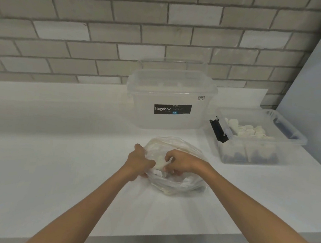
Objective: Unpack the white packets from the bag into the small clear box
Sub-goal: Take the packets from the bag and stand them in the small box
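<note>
A white counter [55, 150] set against a grey brick wall is viewed from above. At the back, centre, a large lidded clear tub [170, 95] marked Megabox is placed. It isn't the target, but since both containers are clear, a packet could be dropped there by mistake.

To the right, near the counter's right edge, the small clear box [299, 139] is set w/o a lid, and a heap of white packets [253, 130] is seen inside. It's well apart from the bag, so a packet could be lost on the way across if pinched weakly. The box could also be nudged toward the edge by a hasty reach.

In front, approx. centre, a crumpled clear bag [179, 185] is laid on the counter. Its left edge is gripped by the left hand [139, 162], fingers curled round the film. At the bag's mouth a white packet [159, 161] is pinched by the right hand [183, 162], fingers bent. If the left grip slips, the thin film could be lifted w/ the packet and other packets spilled out.

Hard to make out:
- The no. of packets left in the bag can't be told, as the film is creased and cloudy.
- The left fingertips are hidden behind the bag.
- Dark shapes low in the small box are blurred, and so is the tub label's small print.
- A black clip [218, 131] is seen at the box's left end; its purpose is unclear.
</note>
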